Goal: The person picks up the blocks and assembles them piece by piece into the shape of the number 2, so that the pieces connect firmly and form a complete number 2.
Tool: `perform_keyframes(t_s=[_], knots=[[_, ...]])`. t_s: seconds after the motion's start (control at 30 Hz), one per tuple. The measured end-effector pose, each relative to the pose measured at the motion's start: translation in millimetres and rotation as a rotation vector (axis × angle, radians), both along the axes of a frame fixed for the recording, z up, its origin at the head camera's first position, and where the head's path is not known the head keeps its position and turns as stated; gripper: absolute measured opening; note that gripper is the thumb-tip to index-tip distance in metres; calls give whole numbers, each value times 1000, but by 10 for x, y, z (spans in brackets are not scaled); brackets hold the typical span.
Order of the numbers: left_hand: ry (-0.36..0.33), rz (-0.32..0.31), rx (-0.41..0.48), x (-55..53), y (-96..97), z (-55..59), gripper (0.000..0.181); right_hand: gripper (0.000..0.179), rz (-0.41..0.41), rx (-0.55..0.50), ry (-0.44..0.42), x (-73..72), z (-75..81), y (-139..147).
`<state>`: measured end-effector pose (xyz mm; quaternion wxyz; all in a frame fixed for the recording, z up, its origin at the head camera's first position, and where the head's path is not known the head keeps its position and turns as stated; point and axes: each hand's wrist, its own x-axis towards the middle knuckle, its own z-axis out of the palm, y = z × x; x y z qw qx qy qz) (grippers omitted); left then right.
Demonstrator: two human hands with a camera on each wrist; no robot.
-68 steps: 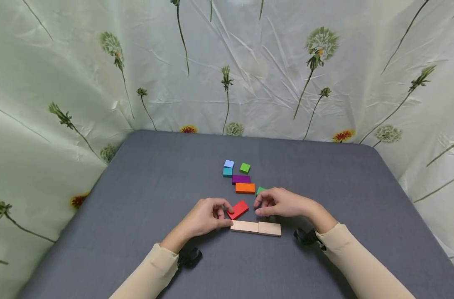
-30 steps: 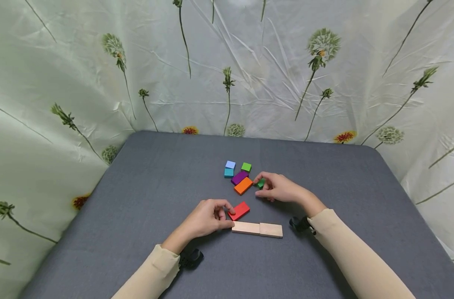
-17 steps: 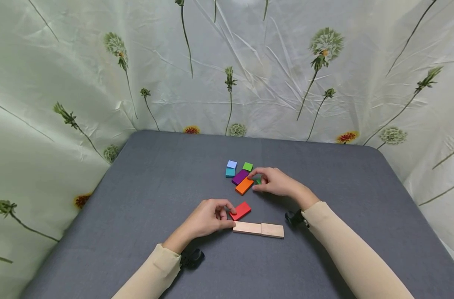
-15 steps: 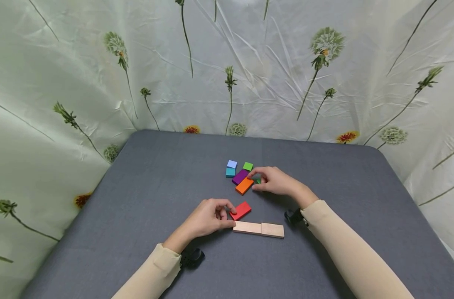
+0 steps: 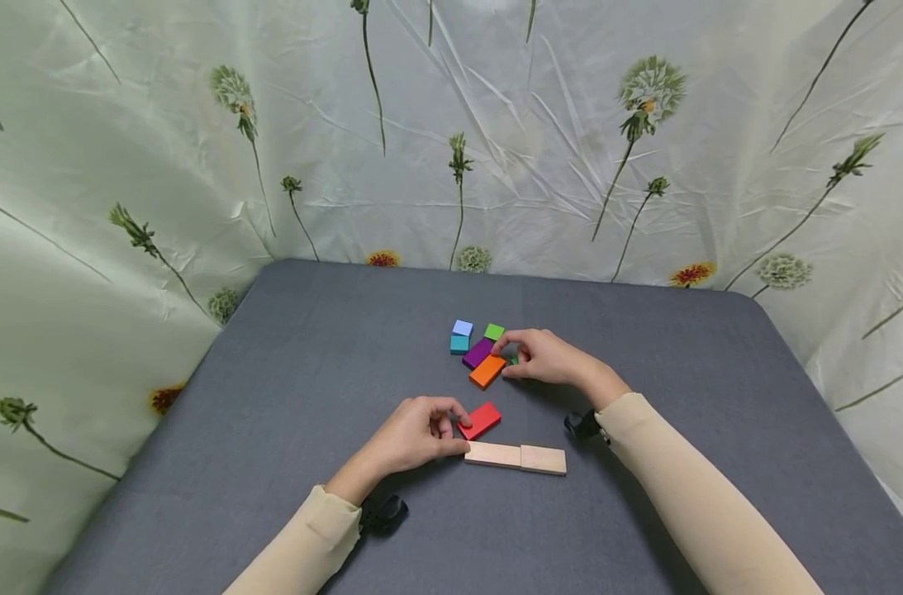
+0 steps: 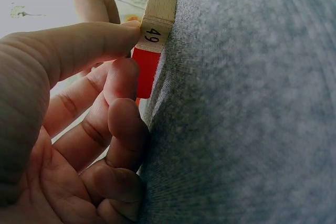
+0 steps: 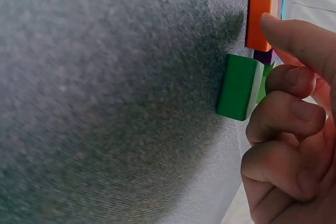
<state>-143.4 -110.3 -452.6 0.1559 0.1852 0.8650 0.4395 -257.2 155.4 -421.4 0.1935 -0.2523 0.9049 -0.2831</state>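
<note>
My left hand (image 5: 409, 435) rests beside the near blocks. Its thumb touches the end of a plain wooden block (image 5: 493, 454), marked 49 in the left wrist view; its index fingertip lies at the red block (image 5: 483, 419). Another plain wooden block (image 5: 544, 459) adjoins the first, end to end. My right hand (image 5: 548, 357) pinches one end of the orange block (image 5: 488, 372) between thumb and index finger. Purple block (image 5: 478, 354) lies alongside the orange one. Under the right hand's curled fingers sits a dark green block (image 7: 239, 87), mostly hidden in the head view.
Farther back lie a light blue block (image 5: 462, 328), a teal block (image 5: 459, 345) and a light green block (image 5: 494, 332). The grey table (image 5: 347, 330) meets flower-printed sheeting (image 5: 525, 124) at its back and sides.
Since the earliest frame, the purple and orange blocks have turned to a slant. My right hand has moved away from my body, from beside the red block to the orange one. My left hand stays put.
</note>
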Motion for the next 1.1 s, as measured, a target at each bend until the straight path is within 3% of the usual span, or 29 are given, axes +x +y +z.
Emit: perform_keyframes(t_s=[0.73, 1.1], knots=[[-5, 4, 7, 17, -2, 28, 21, 32, 42, 34, -61, -71, 49, -68], [3, 1, 4, 14, -7, 11, 21, 36, 73, 97, -36, -23, 57, -101]])
